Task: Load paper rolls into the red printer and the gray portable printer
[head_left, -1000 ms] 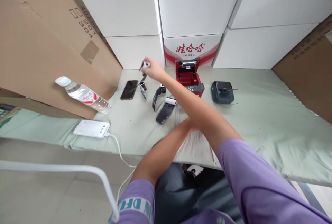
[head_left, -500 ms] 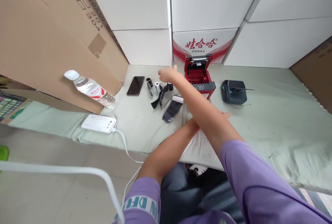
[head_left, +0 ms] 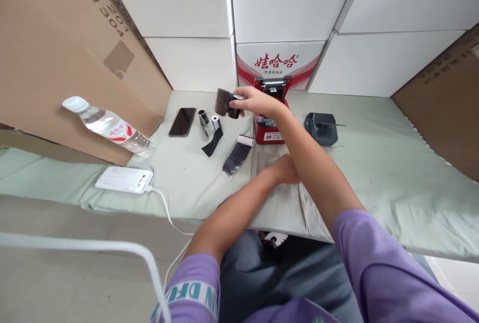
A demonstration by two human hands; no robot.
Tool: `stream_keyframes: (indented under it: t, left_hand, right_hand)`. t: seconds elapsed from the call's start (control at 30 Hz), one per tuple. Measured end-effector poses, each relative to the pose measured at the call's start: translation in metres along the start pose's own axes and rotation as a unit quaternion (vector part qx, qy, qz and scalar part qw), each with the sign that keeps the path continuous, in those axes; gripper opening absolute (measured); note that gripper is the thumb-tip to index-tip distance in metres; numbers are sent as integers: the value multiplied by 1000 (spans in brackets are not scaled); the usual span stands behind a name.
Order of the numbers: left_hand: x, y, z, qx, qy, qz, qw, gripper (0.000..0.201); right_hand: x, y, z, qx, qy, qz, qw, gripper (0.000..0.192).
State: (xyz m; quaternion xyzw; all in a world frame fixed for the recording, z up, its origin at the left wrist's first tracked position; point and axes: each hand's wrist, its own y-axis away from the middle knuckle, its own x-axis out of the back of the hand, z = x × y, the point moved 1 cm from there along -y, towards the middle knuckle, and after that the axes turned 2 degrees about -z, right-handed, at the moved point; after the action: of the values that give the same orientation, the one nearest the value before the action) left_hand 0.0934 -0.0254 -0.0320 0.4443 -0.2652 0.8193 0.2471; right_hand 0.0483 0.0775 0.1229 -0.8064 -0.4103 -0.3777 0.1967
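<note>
Holding a small dark roll [head_left: 229, 105] above the desk [head_left: 374, 173], our right hand [head_left: 254, 102] is clamped on it with the fingers closed around the core, and a short dark strip of its paper sticks out to the left of the grip. We find the roll raised clear of the desk surface, toward the far edge, just left of the red printer [head_left: 270, 128], whose lid stands open against the white boxes [head_left: 284, 8] at the back. Our right arm crosses over our left forearm. Our left hand [head_left: 285, 169] rests on the green cloth near the middle of the desk, fingers curled loosely and gripping nothing that we can make out.

Below the raised roll, three further rolls lie on the cloth: a dark one [head_left: 202, 117] beside a black phone [head_left: 182, 122], a white one [head_left: 215, 123] with a dark strip trailing toward the near edge, and a white roll [head_left: 246, 140] with a longer dark strip unrolled toward us. A dark grey printer [head_left: 321, 129] sits right of the red one, apart from it. Toward the left edge, a water bottle [head_left: 107, 126] leans tilted against a brown cardboard sheet [head_left: 56, 63], and a white power bank [head_left: 123, 179] with a white cable lies near the near edge
</note>
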Motion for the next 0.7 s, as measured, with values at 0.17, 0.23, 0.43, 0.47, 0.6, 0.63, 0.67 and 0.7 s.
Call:
stream_keyframes:
  t: [0.17,0.23,0.43,0.47,0.6,0.63,0.67,0.7]
  left_hand:
    - [15,-1,5,-16,-102,-6,995,23]
    - [16,-1,4,-19,-110,16,994,25]
    - [13,0,-1,-13,-114,21,993,26]
    - [13,0,-2,-10,-118,22,993,26]
    - [13,1,-3,-12,-125,24,992,26]
    - [13,2,-3,-12,-122,26,992,26]
    - [13,2,-3,-12,-119,28,992,26]
    - [13,2,-3,-10,-119,29,992,27]
  right_hand:
    - [31,61,8,-78,23,139,987,41]
    - [34,75,20,-118,39,179,976,48]
    - [38,77,54,-136,85,224,961,56]
    - [39,75,56,-127,88,218,964,57]
    - [41,76,52,-103,74,162,979,50]
    - [42,77,50,-85,55,160,982,49]
    - [42,78,47,-60,28,171,983,49]
    - [42,80,44,-28,-7,195,980,49]
